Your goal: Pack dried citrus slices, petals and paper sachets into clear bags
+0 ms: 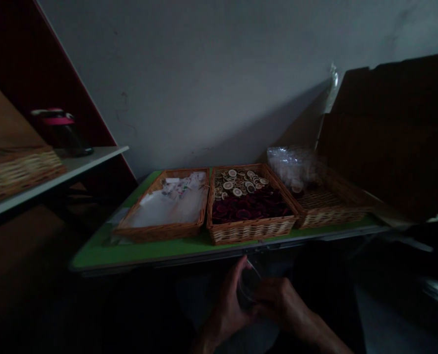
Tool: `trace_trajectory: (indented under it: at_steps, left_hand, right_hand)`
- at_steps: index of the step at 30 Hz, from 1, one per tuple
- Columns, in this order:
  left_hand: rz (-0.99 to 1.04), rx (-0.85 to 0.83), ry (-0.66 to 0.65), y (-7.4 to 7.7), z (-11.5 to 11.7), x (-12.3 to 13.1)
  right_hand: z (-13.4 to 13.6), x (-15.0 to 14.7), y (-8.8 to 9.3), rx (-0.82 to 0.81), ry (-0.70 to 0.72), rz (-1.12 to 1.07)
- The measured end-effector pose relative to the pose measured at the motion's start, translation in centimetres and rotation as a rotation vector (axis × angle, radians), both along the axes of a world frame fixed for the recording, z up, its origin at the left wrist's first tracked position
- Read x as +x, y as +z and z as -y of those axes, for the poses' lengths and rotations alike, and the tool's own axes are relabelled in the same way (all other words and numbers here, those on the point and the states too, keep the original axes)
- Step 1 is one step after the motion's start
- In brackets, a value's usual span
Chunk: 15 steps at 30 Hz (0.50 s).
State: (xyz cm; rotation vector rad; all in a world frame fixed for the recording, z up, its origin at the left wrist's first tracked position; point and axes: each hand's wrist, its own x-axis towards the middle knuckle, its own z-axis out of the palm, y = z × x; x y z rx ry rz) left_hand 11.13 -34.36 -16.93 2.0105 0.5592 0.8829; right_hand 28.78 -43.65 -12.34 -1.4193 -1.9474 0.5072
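Low in front of the table edge, my left hand [228, 302] is curled around a small clear plastic bag [247, 285]. My right hand [287, 302] has its fingers closed at the bag's right side; dim light hides exactly what they pinch. What the bag contains cannot be made out. Just beyond my hands is a wicker basket [256, 229] with pale ringed dried slices [237, 184] at the back and dark purple-red slices [246, 206] at the front.
Left of it, another wicker basket [160, 232] holds whitish plastic bags [167, 209]. A third basket [331, 216] at right has filled clear bags [293, 164]. All stand on a green table [93, 253]. A cardboard box [389, 142] rises at right; a bottle [66, 132] sits on the left shelf.
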Motion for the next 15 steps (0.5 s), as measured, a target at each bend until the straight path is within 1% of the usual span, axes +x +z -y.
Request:
trace_trajectory:
  at_steps: [4, 6, 7, 9, 11, 13, 15]
  left_hand:
    - [0.026, 0.131, 0.111, -1.0, -0.2, 0.2]
    - [0.012, 0.162, 0.127, -1.5, -0.5, 0.0]
    - [0.001, 0.148, 0.128, -1.7, -0.6, -0.2]
    - [-0.001, 0.049, 0.138, -2.2, -0.9, -0.6]
    - [0.023, -0.094, 0.130, -2.7, -1.3, -1.2]
    - [0.082, -0.200, 0.079, -2.9, -1.7, -1.8]
    - [0.152, -0.270, 0.011, -3.1, -2.3, -2.3]
  right_hand:
    - [-0.2, -0.4, 0.6, -0.053, 0.018, 0.016]
    - [-0.3, -0.6, 1.1, -0.081, 0.003, 0.034]
    - [-0.5, -0.7, 1.5, -0.084, -0.002, 0.044]
    - [-0.8, -0.8, 2.6, -0.073, -0.019, 0.048]
    - [-1.2, -0.4, 4.2, -0.037, -0.047, 0.035]
    - [-2.0, 0.5, 6.0, 0.041, -0.091, 0.030]
    - [-3.1, 2.3, 7.9, 0.168, -0.159, 0.054]
